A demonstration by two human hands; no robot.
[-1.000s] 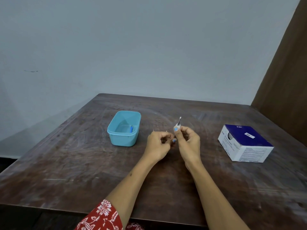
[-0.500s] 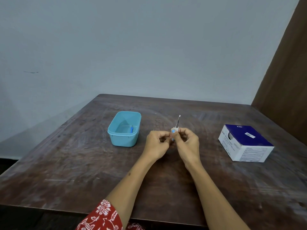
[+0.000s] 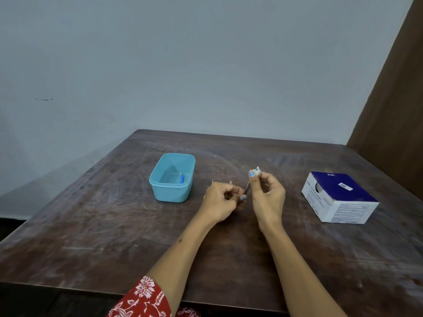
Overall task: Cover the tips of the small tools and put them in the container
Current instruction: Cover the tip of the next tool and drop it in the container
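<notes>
Above the middle of the table, my right hand point(image 3: 267, 195) pinches a small white tool point(image 3: 256, 171) between thumb and fingertips. A thin grey part point(image 3: 247, 189) slants from it down to my left hand point(image 3: 220, 201). My left hand's fingers are curled and pinch its lower end; I cannot tell whether that part is a cap or the bare tip. To the left stands the light blue container point(image 3: 158, 193), with one small blue-tipped tool point(image 3: 182, 178) lying inside.
A white and dark blue cardboard box point(image 3: 338, 199) sits on the right of the brown wooden table point(image 3: 103, 225). A wall runs behind the table, and a brown wooden panel point(image 3: 393, 99) stands at the far right.
The tool's thin end pointed up from my right hand before; now its white end is up and the thin part slants down to my left hand. My right hand has lifted slightly right.
</notes>
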